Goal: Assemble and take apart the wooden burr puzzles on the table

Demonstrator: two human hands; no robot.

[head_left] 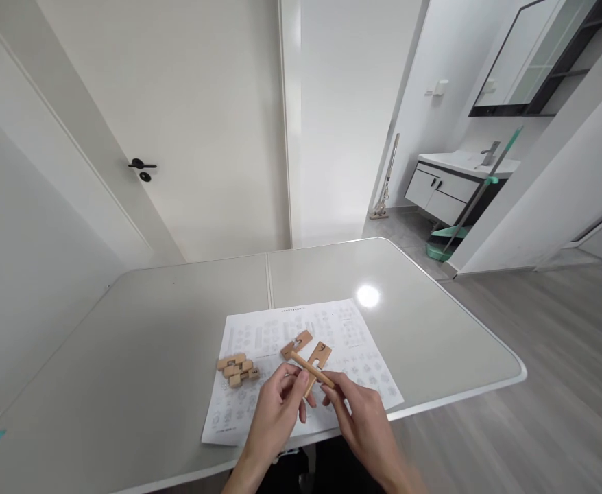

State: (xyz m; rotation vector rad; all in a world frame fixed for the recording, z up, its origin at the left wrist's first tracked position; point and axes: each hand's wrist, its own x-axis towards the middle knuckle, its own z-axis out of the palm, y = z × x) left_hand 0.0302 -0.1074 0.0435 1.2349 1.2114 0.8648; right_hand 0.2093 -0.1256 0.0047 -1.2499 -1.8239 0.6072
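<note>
A narrow wooden puzzle piece (312,369), seen edge-on, slants between my two hands above a printed sheet. Its lower right end is pinched by my right hand (356,410), while the thumb and fingers of my left hand (280,406) close on it near the middle. Just behind it, a flat notched wooden piece (321,353) with a dark mark is partly covered; whether my left fingers touch it I cannot tell. Another notched wooden piece (302,340) rests on the sheet beyond. Left of my hands lies a cluster of small wooden pieces (238,368).
The paper sheet (383,384), printed with faint diagrams, lies at the front of a light grey table (141,357) with a seam across it. A closed door (203,137) stands behind. To the right are a washbasin cabinet (439,185), a mop (389,171) and a green dustpan (439,252).
</note>
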